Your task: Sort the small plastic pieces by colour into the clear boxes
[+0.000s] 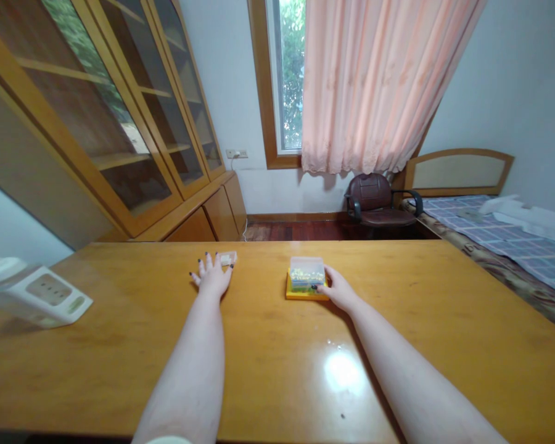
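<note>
My left hand (213,276) lies flat on the wooden table (398,320) with its fingers spread, fingertips touching a small white box (228,258) just beyond them. My right hand (337,288) rests against the right side of a clear plastic box (307,273) holding small yellow-green pieces, which sits on a yellow base (300,295). The thumb touches the box's near right corner; the fingers curl beside it, partly hidden behind the box.
A white device (41,297) lies at the table's left edge. Behind the table stand a glass-door wooden cabinet (120,123), a dark office chair (378,203) below a pink curtain (374,86), and a bed (513,240) on the right.
</note>
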A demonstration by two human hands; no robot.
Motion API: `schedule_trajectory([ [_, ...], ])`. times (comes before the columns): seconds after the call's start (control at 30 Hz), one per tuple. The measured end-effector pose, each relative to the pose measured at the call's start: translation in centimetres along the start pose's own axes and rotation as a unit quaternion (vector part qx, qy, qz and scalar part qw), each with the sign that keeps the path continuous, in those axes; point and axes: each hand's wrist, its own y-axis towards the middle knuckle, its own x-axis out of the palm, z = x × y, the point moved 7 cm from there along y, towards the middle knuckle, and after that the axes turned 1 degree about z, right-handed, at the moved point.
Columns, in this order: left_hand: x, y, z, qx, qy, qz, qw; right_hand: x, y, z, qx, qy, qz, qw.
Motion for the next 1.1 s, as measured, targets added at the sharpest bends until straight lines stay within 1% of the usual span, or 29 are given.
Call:
schedule_trajectory([
  [0.07, 1.2, -0.2, 0.4, 0.023, 0.016, -0.039, 0.999, -0.1, 0.0, -0.1, 0.001, 0.001, 0.002, 1.000],
  [0.13, 1.7, -0.7, 1.6, 0.037, 0.033, -0.061, 0.997, -0.1, -0.1, -0.2, -0.002, 0.001, 0.000, 1.000],
  [0.2, 1.4, -1.2, 3.0, 0.045, 0.047, -0.047, 0.997, 0.0, -0.1, -0.2, -0.005, 0.002, -0.005, 1.000],
  [0.3, 0.2, -2.0, 4.9, 0.080, 0.055, 0.018, 0.995, 0.1, 0.0, -0.2, -0.006, 0.004, -0.007, 1.000],
  [0.33, 0.0, -2.3, 5.3, 0.093, 0.055, 0.031, 0.994, 0.1, 0.0, -0.2, -0.004, 0.004, -0.005, 1.000],
  [0.37, 0.0, -2.4, 5.6, 0.099, 0.054, 0.031, 0.993, 0.1, 0.0, -0.2, -0.003, 0.003, -0.003, 1.000],
  [0.4, 0.4, -2.5, 5.6, 0.099, 0.051, 0.016, 0.994, 0.1, 0.0, -0.2, -0.002, 0.003, -0.002, 1.000],
  [0.5, 1.7, -2.5, 5.2, 0.087, 0.043, -0.044, 0.994, 0.1, 0.0, -0.3, -0.003, 0.001, -0.006, 1.000],
  [0.57, 1.9, -2.2, 5.1, 0.094, 0.032, -0.040, 0.994, 0.1, 0.0, -0.3, -0.005, -0.003, -0.008, 1.000],
  [0.63, 1.7, -2.0, 5.1, 0.108, 0.013, -0.020, 0.994, 0.1, 0.0, -0.3, -0.006, -0.006, -0.008, 1.000],
  [0.7, 1.4, -2.0, 5.6, 0.123, -0.024, -0.013, 0.992, 0.1, 0.0, -0.2, -0.006, -0.005, -0.008, 1.000],
  [0.77, 0.3, -2.5, 6.8, 0.154, -0.077, 0.008, 0.985, 0.1, 0.0, -0.2, -0.006, -0.003, -0.009, 1.000],
  [0.8, -0.6, -3.0, 7.8, 0.179, -0.105, 0.031, 0.978, 0.1, 0.0, -0.2, -0.007, -0.002, -0.010, 1.000],
  [0.83, -1.9, -3.8, 8.7, 0.199, -0.142, 0.078, 0.967, 0.1, 0.0, -0.3, -0.007, -0.001, -0.010, 1.000],
  [0.87, -3.4, -4.9, 9.8, 0.221, -0.182, 0.126, 0.950, 0.2, 0.0, -0.3, -0.008, -0.001, -0.011, 1.000],
  [0.9, -4.7, -6.3, 11.1, 0.256, -0.221, 0.161, 0.927, 0.2, 0.0, -0.4, -0.010, -0.001, -0.011, 1.000],
  [0.93, -5.8, -7.8, 12.5, 0.297, -0.256, 0.182, 0.902, 0.2, 0.1, -0.4, -0.011, -0.002, -0.009, 1.000],
  [1.0, -7.0, -10.9, 15.4, 0.377, -0.292, 0.176, 0.862, 0.1, 0.1, -0.4, -0.011, -0.005, 0.000, 1.000],
  [1.03, -7.3, -12.2, 16.6, 0.404, -0.295, 0.163, 0.850, 0.1, 0.1, -0.4, -0.010, -0.007, 0.006, 1.000],
  [1.1, -7.3, -13.9, 18.4, 0.428, -0.290, 0.144, 0.844, 0.0, 0.1, -0.4, -0.008, -0.008, 0.015, 1.000],
])
